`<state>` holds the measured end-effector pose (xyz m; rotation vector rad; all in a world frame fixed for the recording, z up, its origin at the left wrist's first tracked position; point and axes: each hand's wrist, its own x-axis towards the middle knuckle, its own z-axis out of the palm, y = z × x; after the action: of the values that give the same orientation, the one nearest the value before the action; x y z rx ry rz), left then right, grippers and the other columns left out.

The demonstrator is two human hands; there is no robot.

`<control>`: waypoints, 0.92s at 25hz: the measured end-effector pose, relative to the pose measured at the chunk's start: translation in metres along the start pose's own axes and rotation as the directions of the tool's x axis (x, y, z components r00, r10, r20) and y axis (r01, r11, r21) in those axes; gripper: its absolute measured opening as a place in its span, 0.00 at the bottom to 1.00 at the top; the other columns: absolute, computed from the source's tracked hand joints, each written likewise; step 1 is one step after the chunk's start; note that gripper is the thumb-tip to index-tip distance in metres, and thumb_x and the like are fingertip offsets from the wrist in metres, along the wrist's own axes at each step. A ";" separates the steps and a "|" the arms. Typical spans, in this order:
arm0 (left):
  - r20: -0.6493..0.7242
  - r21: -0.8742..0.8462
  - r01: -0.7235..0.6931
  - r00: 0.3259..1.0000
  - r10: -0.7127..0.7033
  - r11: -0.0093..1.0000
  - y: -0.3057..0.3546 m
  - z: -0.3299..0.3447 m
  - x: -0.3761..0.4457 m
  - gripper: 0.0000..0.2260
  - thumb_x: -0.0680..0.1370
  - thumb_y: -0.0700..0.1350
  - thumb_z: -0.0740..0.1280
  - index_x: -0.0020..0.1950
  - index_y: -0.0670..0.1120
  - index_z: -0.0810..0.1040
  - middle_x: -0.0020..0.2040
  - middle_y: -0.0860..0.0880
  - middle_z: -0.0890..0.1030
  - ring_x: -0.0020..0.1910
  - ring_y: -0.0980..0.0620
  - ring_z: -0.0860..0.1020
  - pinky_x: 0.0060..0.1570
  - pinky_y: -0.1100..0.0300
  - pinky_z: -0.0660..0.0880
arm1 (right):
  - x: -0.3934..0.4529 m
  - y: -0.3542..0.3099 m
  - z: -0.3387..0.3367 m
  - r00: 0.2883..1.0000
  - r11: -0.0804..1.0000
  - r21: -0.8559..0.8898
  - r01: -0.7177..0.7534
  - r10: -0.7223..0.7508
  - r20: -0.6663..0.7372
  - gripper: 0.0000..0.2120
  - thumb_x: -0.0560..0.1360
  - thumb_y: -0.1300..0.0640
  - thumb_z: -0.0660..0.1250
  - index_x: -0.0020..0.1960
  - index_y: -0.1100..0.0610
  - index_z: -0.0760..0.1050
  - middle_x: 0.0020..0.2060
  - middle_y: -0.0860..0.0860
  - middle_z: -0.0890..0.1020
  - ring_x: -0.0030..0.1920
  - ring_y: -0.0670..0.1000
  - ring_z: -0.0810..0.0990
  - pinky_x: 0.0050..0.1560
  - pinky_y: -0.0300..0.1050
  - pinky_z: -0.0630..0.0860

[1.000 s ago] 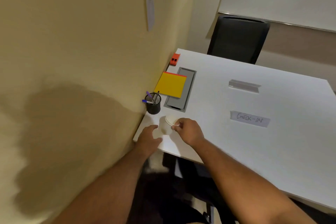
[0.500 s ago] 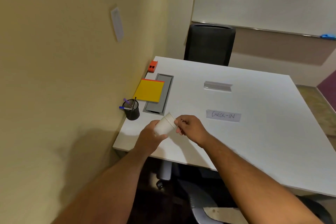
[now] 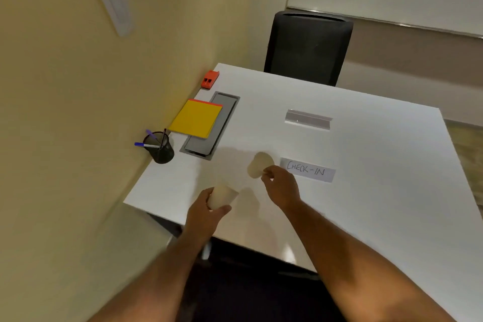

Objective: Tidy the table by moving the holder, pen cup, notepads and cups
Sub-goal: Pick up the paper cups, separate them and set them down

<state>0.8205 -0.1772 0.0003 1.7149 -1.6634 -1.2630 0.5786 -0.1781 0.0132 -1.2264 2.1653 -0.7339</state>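
My left hand grips a white paper cup above the table's near left edge. My right hand pinches a second white paper cup by its rim, tilted, just left of the "CHECK-IN" paper sign. A black mesh pen cup with pens stands by the wall at the left. A yellow notepad on an orange one lies partly over the grey cable hatch. A clear acrylic holder lies flat at mid-table.
The white table butts against the yellow wall on the left. A small orange object sits at the far left corner. A black chair stands behind the far edge. A wall switch plate is on the left wall.
The stacked cups have been pulled apart: my left hand keeps one near the table edge, my right hand has carried the other rightward toward the sign. The view has shifted right.
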 end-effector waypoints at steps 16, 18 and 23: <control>-0.048 -0.185 0.154 0.985 -0.166 0.971 -0.015 0.032 -0.047 0.24 0.74 0.45 0.79 0.66 0.59 0.76 0.56 0.59 0.83 0.53 0.62 0.81 0.47 0.64 0.79 | 0.107 0.027 0.018 0.964 0.963 -0.259 0.078 -0.007 0.266 0.24 0.83 0.45 0.66 0.76 0.54 0.71 0.66 0.55 0.83 0.67 0.59 0.81 0.62 0.53 0.79; -0.039 -0.174 0.158 0.985 -0.167 0.972 -0.012 0.032 -0.046 0.24 0.74 0.45 0.78 0.66 0.59 0.76 0.57 0.59 0.82 0.52 0.62 0.81 0.45 0.66 0.79 | 0.104 0.027 0.013 0.961 0.967 -0.243 0.078 -0.009 0.275 0.25 0.83 0.45 0.66 0.78 0.52 0.69 0.65 0.54 0.84 0.67 0.59 0.81 0.62 0.53 0.79; -0.046 -0.158 0.121 0.991 -0.129 0.980 0.005 0.034 -0.050 0.23 0.75 0.46 0.78 0.66 0.59 0.75 0.57 0.58 0.81 0.50 0.64 0.80 0.41 0.70 0.78 | 0.081 0.030 -0.006 0.973 0.975 -0.193 0.113 -0.070 0.219 0.28 0.82 0.47 0.69 0.79 0.51 0.66 0.63 0.53 0.84 0.67 0.58 0.81 0.64 0.56 0.79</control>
<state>0.7969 -0.1212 0.0035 1.7660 -1.4053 -1.3503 0.5217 -0.2349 -0.0183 -1.4482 2.0574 -0.4022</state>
